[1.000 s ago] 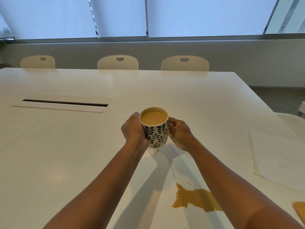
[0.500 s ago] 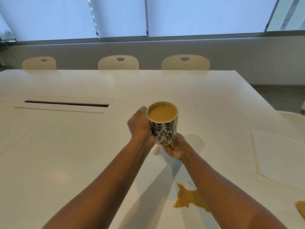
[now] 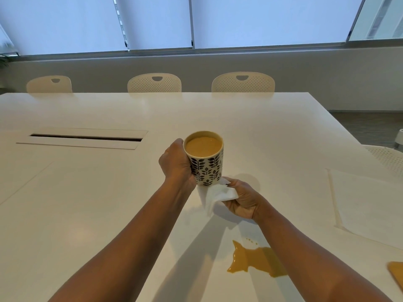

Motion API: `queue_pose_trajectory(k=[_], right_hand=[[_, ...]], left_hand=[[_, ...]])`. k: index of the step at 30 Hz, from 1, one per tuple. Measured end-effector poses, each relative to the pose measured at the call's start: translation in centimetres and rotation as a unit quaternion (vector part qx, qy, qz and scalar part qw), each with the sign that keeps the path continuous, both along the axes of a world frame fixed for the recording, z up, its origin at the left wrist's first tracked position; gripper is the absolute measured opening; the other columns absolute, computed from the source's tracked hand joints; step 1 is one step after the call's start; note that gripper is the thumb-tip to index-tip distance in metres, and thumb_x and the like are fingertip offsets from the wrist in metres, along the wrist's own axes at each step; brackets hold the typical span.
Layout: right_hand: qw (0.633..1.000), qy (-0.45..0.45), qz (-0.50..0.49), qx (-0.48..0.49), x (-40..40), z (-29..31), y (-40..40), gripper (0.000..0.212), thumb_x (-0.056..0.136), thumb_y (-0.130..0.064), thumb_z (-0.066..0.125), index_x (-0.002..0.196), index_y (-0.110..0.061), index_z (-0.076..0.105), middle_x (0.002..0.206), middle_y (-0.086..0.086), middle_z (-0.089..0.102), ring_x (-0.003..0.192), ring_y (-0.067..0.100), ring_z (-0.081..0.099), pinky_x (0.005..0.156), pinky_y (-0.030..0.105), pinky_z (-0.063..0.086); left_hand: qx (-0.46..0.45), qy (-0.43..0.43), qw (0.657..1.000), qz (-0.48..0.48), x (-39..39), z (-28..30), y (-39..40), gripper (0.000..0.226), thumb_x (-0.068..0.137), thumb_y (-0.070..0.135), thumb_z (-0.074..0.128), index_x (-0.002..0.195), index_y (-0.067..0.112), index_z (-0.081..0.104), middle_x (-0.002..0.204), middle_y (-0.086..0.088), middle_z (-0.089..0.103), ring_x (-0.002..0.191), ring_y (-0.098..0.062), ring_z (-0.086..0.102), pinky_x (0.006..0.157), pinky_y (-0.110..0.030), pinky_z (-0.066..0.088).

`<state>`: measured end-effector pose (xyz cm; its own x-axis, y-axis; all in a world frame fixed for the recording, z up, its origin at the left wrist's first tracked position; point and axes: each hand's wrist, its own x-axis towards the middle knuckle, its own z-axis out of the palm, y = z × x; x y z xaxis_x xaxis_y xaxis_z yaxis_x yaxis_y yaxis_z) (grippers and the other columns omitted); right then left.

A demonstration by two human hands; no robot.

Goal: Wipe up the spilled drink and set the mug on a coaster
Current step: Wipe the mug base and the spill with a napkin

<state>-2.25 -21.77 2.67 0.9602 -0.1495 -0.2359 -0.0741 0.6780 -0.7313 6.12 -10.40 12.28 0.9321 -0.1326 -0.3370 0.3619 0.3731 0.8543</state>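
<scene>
White table (image 3: 91,210) fills most of my view, with drawn window blinds (image 3: 261,20) behind it. I see the mug (image 3: 205,159) held upright above the tabletop, near the middle, patterned with dark leaves and nearly full of tan drink. My left hand (image 3: 177,166) grips its left side, fingers curled round the far wall where I cannot see them. Just below the mug's base, my right hand (image 3: 243,199) pinches a crumpled white tissue (image 3: 219,194), its fingers curled around the wad; the tissue's top edge touches or nearly touches the mug's bottom, I cannot tell which. Nearer to me, the spilled drink (image 3: 254,261) lies as a tan puddle on the table, partly hidden by my right forearm, with a few small drops just beyond it. An orange-tan coaster (image 3: 397,272) shows at the right edge, cut off. A large white sheet (image 3: 370,205) lies flat to the right. Three pale chairs (image 3: 243,82) stand along the far side, and a long cable slot (image 3: 85,137) sits in the table at left.
</scene>
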Motion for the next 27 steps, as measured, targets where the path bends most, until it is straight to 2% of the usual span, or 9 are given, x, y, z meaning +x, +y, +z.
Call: queue_pose_trajectory(k=[5, 10, 12, 15, 16, 18, 20, 24, 27], right_hand=[[0.999, 0.019, -0.044, 0.02, -0.9, -0.1, -1.7, 0.044, 0.094, 0.01, 0.04, 0.075, 0.0, 0.077, 0.08, 0.016, 0.073, 0.068, 0.02, 0.073, 0.056, 0.024, 0.059], [0.996, 0.024, -0.071, 0.04, -0.7, -0.2, -2.8, 0.022, 0.091, 0.008, 0.045, 0.099, 0.006, 0.065, 0.092, 0.02, 0.07, 0.074, 0.022, 0.073, 0.063, 0.025, 0.061], [0.997, 0.024, -0.075, 0.017, -0.5, -0.3, -3.2, 0.022, 0.081, 0.011, 0.055, 0.1, 0.006, 0.065, 0.094, 0.02, 0.069, 0.078, 0.023, 0.071, 0.069, 0.026, 0.061], [0.998, 0.018, -0.046, -0.042, -0.1, -0.1, -3.8, 0.053, 0.058, 0.006, 0.076, 0.109, 0.01, 0.061, 0.109, 0.021, 0.059, 0.096, 0.028, 0.059, 0.085, 0.027, 0.054], [0.998, 0.014, -0.038, -0.057, 0.0, 0.2, -3.8, 0.05, 0.06, 0.007, 0.076, 0.108, 0.01, 0.062, 0.106, 0.02, 0.059, 0.095, 0.028, 0.059, 0.084, 0.026, 0.055], [0.994, 0.01, -0.048, -0.094, 0.3, 0.8, -3.7, 0.021, 0.077, 0.009, 0.061, 0.097, 0.006, 0.066, 0.093, 0.016, 0.065, 0.082, 0.022, 0.063, 0.073, 0.026, 0.057], [0.989, 0.015, -0.061, -0.131, 0.7, 0.9, -3.7, 0.022, 0.087, 0.008, 0.05, 0.092, -0.001, 0.07, 0.087, 0.014, 0.068, 0.075, 0.02, 0.066, 0.069, 0.029, 0.055], [0.987, -0.004, -0.07, -0.146, 1.7, 0.3, -3.7, 0.022, 0.088, 0.002, 0.052, 0.105, 0.001, 0.067, 0.104, 0.018, 0.065, 0.093, 0.03, 0.061, 0.08, 0.037, 0.051], [0.989, -0.073, -0.018, -0.125, 1.9, 0.4, -3.3, 0.02, 0.089, -0.006, 0.054, 0.107, 0.002, 0.057, 0.108, 0.015, 0.056, 0.098, 0.031, 0.051, 0.086, 0.039, 0.043]], left_hand=[[0.002, 0.004, 1.0, 0.006, 0.2, -0.3, 0.2, 0.022, 0.078, 0.008, 0.058, 0.062, 0.017, 0.047, 0.066, -0.003, 0.05, 0.058, -0.019, 0.048, 0.058, -0.032, 0.04], [0.005, -0.001, 1.0, 0.006, -0.1, -0.6, 0.2, 0.025, 0.079, 0.007, 0.057, 0.058, 0.017, 0.047, 0.057, 0.001, 0.05, 0.056, -0.017, 0.048, 0.058, -0.033, 0.039], [0.003, 0.003, 1.0, 0.005, -0.2, -0.7, 0.2, 0.025, 0.079, 0.008, 0.057, 0.058, 0.018, 0.047, 0.056, 0.002, 0.05, 0.057, -0.017, 0.048, 0.059, -0.034, 0.039], [0.003, 0.01, 1.0, 0.011, 0.0, -1.1, 0.3, 0.026, 0.078, 0.008, 0.056, 0.056, 0.018, 0.046, 0.055, 0.003, 0.049, 0.058, -0.018, 0.046, 0.06, -0.035, 0.038], [0.004, 0.009, 1.0, 0.012, 0.1, -1.2, 0.3, 0.027, 0.078, 0.008, 0.056, 0.056, 0.018, 0.046, 0.055, 0.002, 0.049, 0.058, -0.019, 0.047, 0.06, -0.035, 0.038], [0.004, 0.009, 1.0, 0.012, 0.1, -1.3, 0.3, 0.028, 0.078, 0.008, 0.057, 0.054, 0.019, 0.046, 0.055, 0.003, 0.049, 0.056, -0.018, 0.046, 0.059, -0.034, 0.038], [0.005, 0.008, 1.0, 0.013, 0.0, -1.4, 0.2, 0.028, 0.078, 0.007, 0.057, 0.054, 0.018, 0.046, 0.054, 0.003, 0.049, 0.053, -0.016, 0.047, 0.058, -0.033, 0.039], [0.004, 0.013, 1.0, 0.022, 0.1, -1.6, 0.1, 0.025, 0.077, 0.006, 0.057, 0.057, 0.017, 0.046, 0.057, 0.001, 0.048, 0.054, -0.017, 0.046, 0.056, -0.033, 0.039], [0.003, 0.015, 0.999, 0.028, 0.3, -1.7, 0.2, 0.024, 0.077, 0.007, 0.057, 0.058, 0.017, 0.047, 0.057, 0.001, 0.05, 0.054, -0.017, 0.048, 0.057, -0.032, 0.04]])
